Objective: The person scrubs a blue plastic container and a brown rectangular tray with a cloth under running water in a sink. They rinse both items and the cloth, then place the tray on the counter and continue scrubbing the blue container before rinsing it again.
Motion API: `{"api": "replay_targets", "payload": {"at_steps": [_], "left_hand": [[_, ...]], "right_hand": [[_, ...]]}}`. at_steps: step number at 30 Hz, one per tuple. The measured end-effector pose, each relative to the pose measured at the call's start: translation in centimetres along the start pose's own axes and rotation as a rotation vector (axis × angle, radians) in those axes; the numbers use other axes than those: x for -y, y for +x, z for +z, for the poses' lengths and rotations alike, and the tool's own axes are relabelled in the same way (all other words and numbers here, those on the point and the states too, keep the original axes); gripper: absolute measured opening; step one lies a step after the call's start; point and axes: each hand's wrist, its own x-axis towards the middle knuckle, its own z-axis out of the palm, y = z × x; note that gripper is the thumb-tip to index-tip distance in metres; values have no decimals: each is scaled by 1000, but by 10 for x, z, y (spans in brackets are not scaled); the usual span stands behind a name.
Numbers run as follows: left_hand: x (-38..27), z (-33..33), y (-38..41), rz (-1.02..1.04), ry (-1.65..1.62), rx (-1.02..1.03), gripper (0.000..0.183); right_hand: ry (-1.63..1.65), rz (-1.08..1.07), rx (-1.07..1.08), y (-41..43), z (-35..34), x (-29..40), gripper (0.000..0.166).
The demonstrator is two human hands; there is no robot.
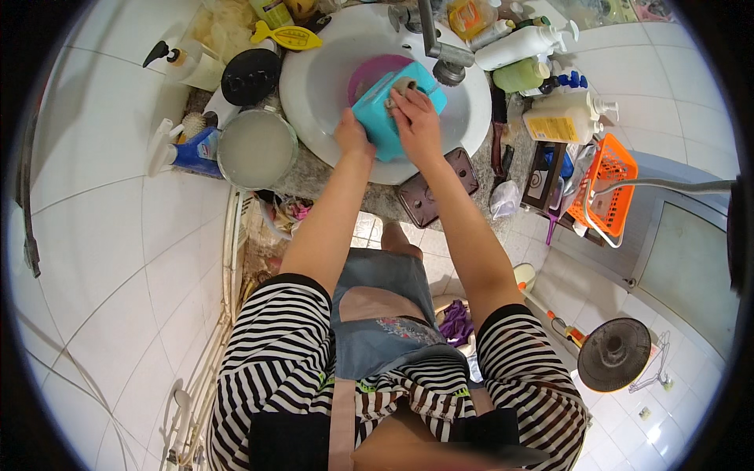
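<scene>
Over the white sink basin point(318, 118), my left hand point(353, 135) grips the near left edge of a turquoise plastic container point(380, 126). My right hand point(419, 120) presses a greyish-beige cloth point(404, 87) against the container's surface. Beneath the container, partly hidden by it, lies a purple-pink round basin point(362, 76). The metal faucet point(450, 62) reaches in just right of and above the container. A brown rectangular tray with holes point(421, 203) rests at the sink's near edge, partly behind my right forearm.
Left of the sink stand a round tub of cloudy liquid point(257, 149), a blue spray bottle point(197, 154) and a black oval dish point(251, 76). Several pump bottles point(518, 50) line the right side, near an orange basket point(612, 182). A knife-like handle point(498, 141) lies on the counter.
</scene>
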Motion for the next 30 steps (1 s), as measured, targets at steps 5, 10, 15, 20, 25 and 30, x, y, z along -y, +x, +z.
{"api": "replay_targets", "payload": {"at_steps": [5,10,15,20,25,30], "left_hand": [[-11,4,-5,-71,33,19,39],[-6,2,0,-70,-11,-40,36],[1,3,1,-3,30,-87,32],[-8,22,-12,17,-27,-33,32],[-17,24,-6,-42,15,-58,32],[-12,13,3,-53,-37,-73,33]], "right_hand": [[-94,22,-4,28,13,-30,27],[-87,246,121,30,7,-62,28],[12,95,57,2,4,-32,28],[25,-36,11,15,0,7,25],[37,-243,174,-1,-13,18,28],[-13,-405,263,-16,-34,15,27]]}}
